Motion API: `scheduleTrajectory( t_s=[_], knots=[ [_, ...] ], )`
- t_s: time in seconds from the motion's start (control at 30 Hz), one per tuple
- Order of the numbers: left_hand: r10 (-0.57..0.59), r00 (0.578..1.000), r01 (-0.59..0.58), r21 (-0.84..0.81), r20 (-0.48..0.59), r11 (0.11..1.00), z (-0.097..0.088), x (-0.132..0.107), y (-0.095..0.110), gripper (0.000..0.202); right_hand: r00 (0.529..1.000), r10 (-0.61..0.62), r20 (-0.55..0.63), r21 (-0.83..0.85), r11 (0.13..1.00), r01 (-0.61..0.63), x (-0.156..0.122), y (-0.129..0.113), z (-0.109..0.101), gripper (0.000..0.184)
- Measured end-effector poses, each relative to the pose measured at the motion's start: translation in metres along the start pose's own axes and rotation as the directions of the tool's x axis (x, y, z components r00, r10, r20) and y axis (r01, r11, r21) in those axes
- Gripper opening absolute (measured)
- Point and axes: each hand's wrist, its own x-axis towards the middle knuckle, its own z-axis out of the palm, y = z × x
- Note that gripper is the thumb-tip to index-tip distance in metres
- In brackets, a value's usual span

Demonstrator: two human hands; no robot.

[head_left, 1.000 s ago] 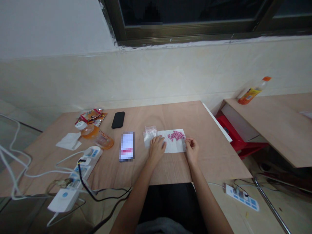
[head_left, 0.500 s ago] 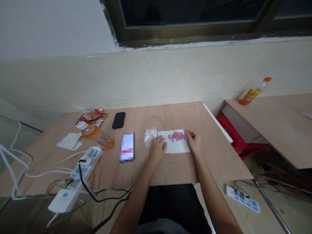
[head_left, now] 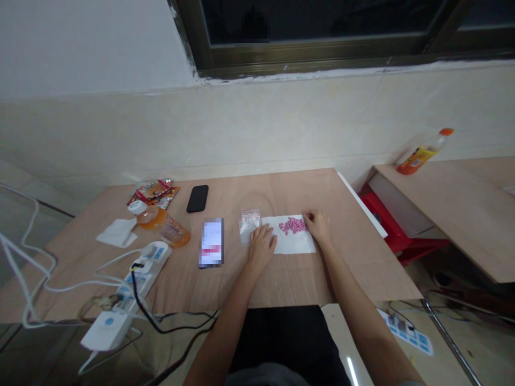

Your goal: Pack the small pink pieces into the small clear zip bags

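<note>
A white sheet of paper or tissue [head_left: 295, 246] lies on the wooden table, with many small pink beads [head_left: 293, 225] clustered on its right half. My left hand [head_left: 262, 244] rests over the sheet's left end, fingers stretched out flat. Its fingertips reach the lower edge of a small clear zip bag [head_left: 250, 221]; the bag's contents are too small to tell. At the sheet's right edge, beside the beads, is my right hand [head_left: 318, 226]. Its thumb and fingers are drawn together, and whatever may be between them is hidden.
To the left are a phone with a lit screen [head_left: 211, 242], a black phone [head_left: 197, 199], an orange drink bottle [head_left: 167, 225], snack packets [head_left: 155, 193], tissue [head_left: 117, 232] and a power strip [head_left: 132, 289] with cables. Another bottle [head_left: 420, 155] stands on the right-hand table.
My right hand has shifted slightly inward, its fingertips now closer to the beads' right edge. The left hand stays in place; the view has moved a little.
</note>
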Motion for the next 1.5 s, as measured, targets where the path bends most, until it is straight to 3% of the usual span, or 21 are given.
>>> scheduleTrajectory(
  t_s=[0.23, 1.1, 1.5],
  knots=[
    [0.002, 1.0, -0.002, -0.005, -0.003, 1.0, 0.001, 0.0, 0.0, 0.032, 1.0, 0.009, 0.024, -0.072, 0.997, -0.007, 0.002, -0.002, 0.0, 0.025],
    [0.001, 1.0, -0.001, 0.001, 0.005, 1.0, 0.001, 0.0, 0.0, 0.034, 1.0, 0.007, 0.022, -0.043, 0.999, -0.006, 0.005, 0.0, 0.002, 0.023],
    [-0.013, 0.998, 0.01, 0.048, 0.057, 0.999, 0.0, 0.001, 0.002, 0.04, 0.99, 0.038, 0.134, -0.165, 0.986, -0.015, 0.013, -0.006, -0.001, 0.027]
  ],
)
